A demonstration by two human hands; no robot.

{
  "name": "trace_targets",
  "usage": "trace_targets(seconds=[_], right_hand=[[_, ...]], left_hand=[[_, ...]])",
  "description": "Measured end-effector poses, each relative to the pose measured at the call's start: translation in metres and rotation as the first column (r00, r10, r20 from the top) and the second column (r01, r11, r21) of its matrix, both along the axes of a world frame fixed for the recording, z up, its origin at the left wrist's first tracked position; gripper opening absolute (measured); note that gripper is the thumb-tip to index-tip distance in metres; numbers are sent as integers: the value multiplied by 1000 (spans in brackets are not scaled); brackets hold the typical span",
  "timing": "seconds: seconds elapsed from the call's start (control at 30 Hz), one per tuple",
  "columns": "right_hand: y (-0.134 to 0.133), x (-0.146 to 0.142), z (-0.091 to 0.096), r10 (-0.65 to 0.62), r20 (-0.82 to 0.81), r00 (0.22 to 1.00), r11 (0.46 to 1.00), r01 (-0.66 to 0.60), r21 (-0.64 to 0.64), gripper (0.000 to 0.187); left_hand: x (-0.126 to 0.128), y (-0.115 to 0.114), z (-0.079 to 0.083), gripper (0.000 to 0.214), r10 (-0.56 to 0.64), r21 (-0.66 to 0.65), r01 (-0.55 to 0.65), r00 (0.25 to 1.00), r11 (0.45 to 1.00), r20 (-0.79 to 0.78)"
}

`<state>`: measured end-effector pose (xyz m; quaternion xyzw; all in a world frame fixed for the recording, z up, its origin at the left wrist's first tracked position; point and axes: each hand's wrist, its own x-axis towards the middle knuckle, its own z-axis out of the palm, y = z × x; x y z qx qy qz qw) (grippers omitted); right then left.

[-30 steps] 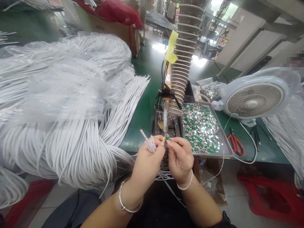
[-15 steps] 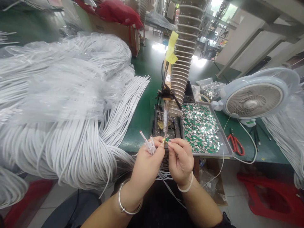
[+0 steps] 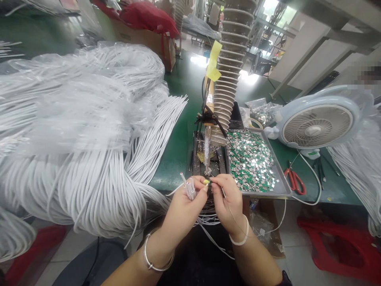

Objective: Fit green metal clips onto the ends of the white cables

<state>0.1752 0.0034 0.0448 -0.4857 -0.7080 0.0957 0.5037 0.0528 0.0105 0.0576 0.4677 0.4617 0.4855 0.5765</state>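
My left hand [image 3: 183, 210] is closed round a bundle of white cables [image 3: 189, 190], whose cut ends stick up past the thumb. Its thumb and forefinger meet at a tiny green circuit board [image 3: 210, 181], close to a yellow fingertip. My right hand [image 3: 228, 202] is closed in a pinch beside the same board. A thin solder wire [image 3: 224, 193] comes out of its fingers and runs down over the wrist. Just above the fingertips, a soldering iron [image 3: 207, 149] points straight down in its stand. Whether the board touches a cable is too small to tell.
Large coils of white cable [image 3: 98, 186] cover the left of the green table [image 3: 175, 155]. On the right, a metal tray [image 3: 284, 184] holds several small boards, next to red-handled pliers [image 3: 294, 180] and a fan [image 3: 317, 121]. A ribbed hose [image 3: 233, 67] hangs behind the iron.
Both hands have lowered slightly from the iron's tip, with the board still between the fingertips. The thin wire now lies across my right hand and wrist.
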Motion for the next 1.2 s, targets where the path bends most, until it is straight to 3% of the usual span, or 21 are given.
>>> trace_targets(seconds=[0.23,0.4,0.53,0.7,0.8,1.2], right_hand=[[0,2,-3,-6,13,1000,1000,6,-1,15],[-1,2,-6,39,-17,999,998,-38,42,21],[-4,1,-8,50,-42,998,998,-48,49,28],[-8,-2,-16,11,-231,973,999,-3,34,34],[-8,-4,-18,-11,-310,951,999,20,26,28],[0,-4,-10,34,-146,989,997,-23,73,23]], left_hand=[[-6,1,2,13,-37,-65,30,994,997,-101],[-10,3,0,17,-156,-46,153,985,987,-74],[-10,4,-2,16,-167,-11,166,985,986,-52],[-10,5,-6,13,-123,-4,123,992,992,-29],[-10,7,-6,13,-97,-12,96,995,995,-35],[-9,15,-3,11,-101,-15,101,995,995,-3]])
